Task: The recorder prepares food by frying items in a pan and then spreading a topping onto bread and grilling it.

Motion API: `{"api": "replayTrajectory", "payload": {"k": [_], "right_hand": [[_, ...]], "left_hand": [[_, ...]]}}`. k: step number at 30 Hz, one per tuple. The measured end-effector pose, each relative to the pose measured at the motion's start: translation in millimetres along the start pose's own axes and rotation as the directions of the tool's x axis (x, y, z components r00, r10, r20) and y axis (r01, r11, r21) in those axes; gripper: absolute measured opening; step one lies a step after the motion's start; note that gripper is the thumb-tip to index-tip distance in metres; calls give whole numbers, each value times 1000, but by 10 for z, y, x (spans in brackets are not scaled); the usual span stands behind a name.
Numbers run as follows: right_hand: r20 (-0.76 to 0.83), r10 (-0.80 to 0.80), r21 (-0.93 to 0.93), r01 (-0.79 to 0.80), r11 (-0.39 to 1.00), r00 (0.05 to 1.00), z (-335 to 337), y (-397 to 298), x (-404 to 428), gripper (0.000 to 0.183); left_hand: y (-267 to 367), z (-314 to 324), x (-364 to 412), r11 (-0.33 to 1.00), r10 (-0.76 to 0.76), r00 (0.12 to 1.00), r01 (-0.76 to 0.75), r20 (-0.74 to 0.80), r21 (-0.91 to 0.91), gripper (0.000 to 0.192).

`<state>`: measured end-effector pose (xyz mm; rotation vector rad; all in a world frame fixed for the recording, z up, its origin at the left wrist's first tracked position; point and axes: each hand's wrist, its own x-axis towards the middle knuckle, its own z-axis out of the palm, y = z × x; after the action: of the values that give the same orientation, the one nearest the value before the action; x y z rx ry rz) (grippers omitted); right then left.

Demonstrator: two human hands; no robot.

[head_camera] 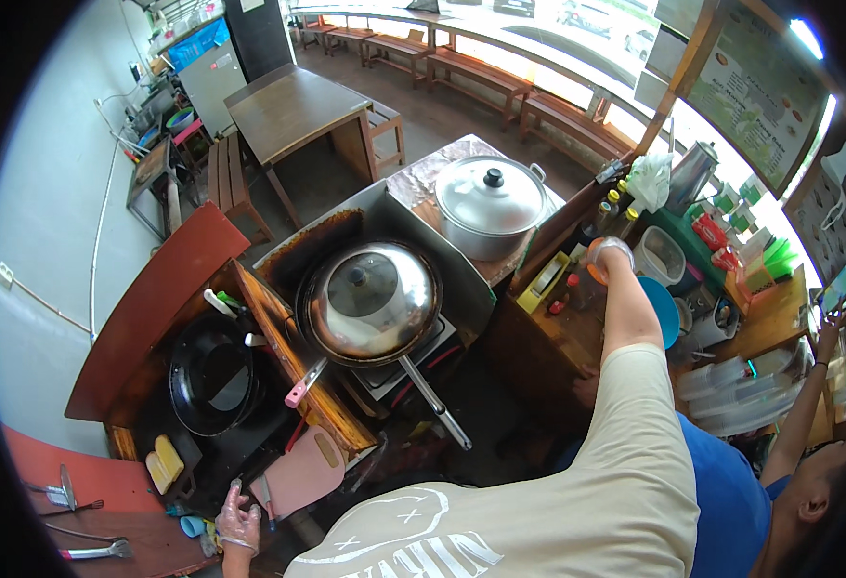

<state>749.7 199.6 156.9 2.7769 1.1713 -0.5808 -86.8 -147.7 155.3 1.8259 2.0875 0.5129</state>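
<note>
My left hand, in a clear plastic glove, hovers beside a pink cutting board with its fingers apart and nothing visible in them. A knife lies along the board's near edge. Bread slices rest on a dark board to the left. Stretched out to the right, my gloved right hand is at an orange item on the wooden counter. My fingers hide most of that item, so its grip cannot be made out. A yellow tape dispenser and a red-capped bottle stand nearby.
A lidded wok sits on a stove, its handle jutting toward me. Beyond it stands a lidded aluminium pot. A black frying pan lies left. Close at right is another person in blue, near stacked plastic containers.
</note>
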Motion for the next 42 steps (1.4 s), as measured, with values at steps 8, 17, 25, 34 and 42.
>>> {"api": "replayTrajectory", "payload": {"k": [8,17,25,34,42], "right_hand": [[25,24,25,-24,999,999,-533,-33,-151,47],[-97,-38,-61,32,998,995,-1181,74,-257,65],[-197,-209,-170,177,969,958,-1825,53,-477,63],[-243,-410,-340,319,885,879,-2492,-886,-2184,60],[-190,-760,-421,648,635,621,-2180,-1801,-3956,91]], "left_hand": [[-19,50,61,1000,9,999,-9,40,-6,66],[-69,131,155,999,50,997,-49,55,-23,66],[-157,149,214,997,42,998,-39,38,-70,65],[-481,-4,215,990,132,991,-132,-7,-39,57],[-1031,-362,-50,996,74,997,-72,25,-43,60]]}}
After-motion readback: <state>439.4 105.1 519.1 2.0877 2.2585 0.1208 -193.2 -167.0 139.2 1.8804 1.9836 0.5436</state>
